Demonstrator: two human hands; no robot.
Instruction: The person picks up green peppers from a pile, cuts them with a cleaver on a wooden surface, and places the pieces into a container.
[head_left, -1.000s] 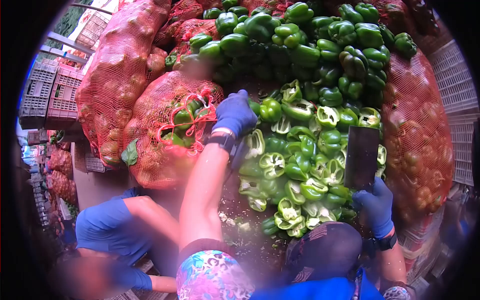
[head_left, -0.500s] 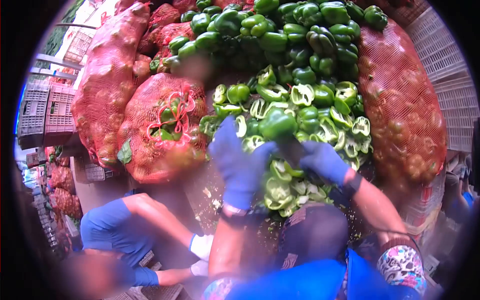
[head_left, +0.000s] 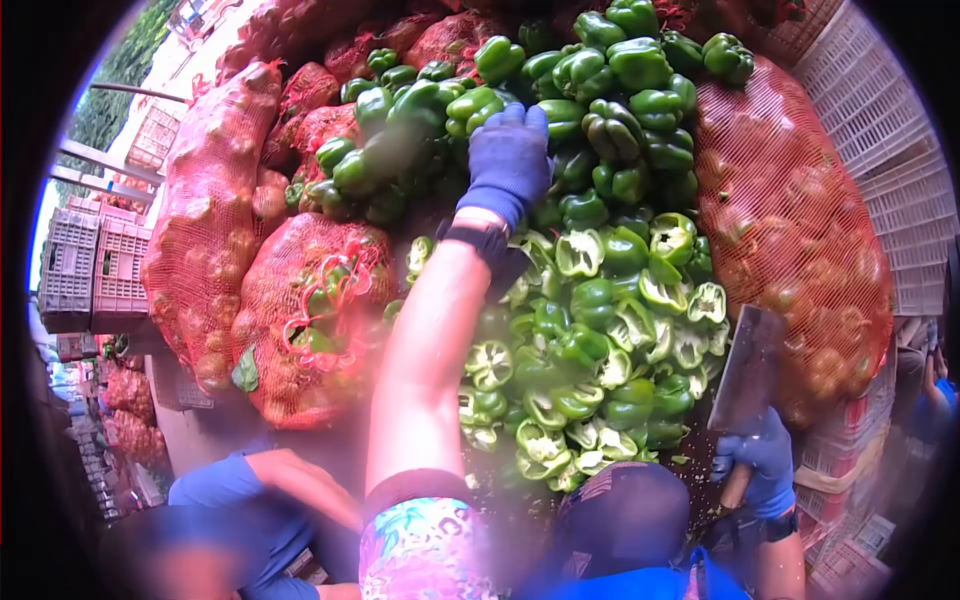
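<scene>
The left hand [head_left: 508, 160] now stretches far forward onto the pile of whole green peppers [head_left: 600, 90], its gloved fingers curled over one pepper; whether they have closed on it I cannot tell. Half a second ago both hands were together over the cut pieces. The right hand [head_left: 760, 462] has drawn back to the near right, fingers clenched on the handle of the cleaver [head_left: 748, 368], blade raised upright. Between them lie the halved peppers [head_left: 590, 360]. Red mesh sacks [head_left: 310, 320] flank the heap on both sides. Another person's blue sleeve [head_left: 225, 490] shows lower left.
</scene>
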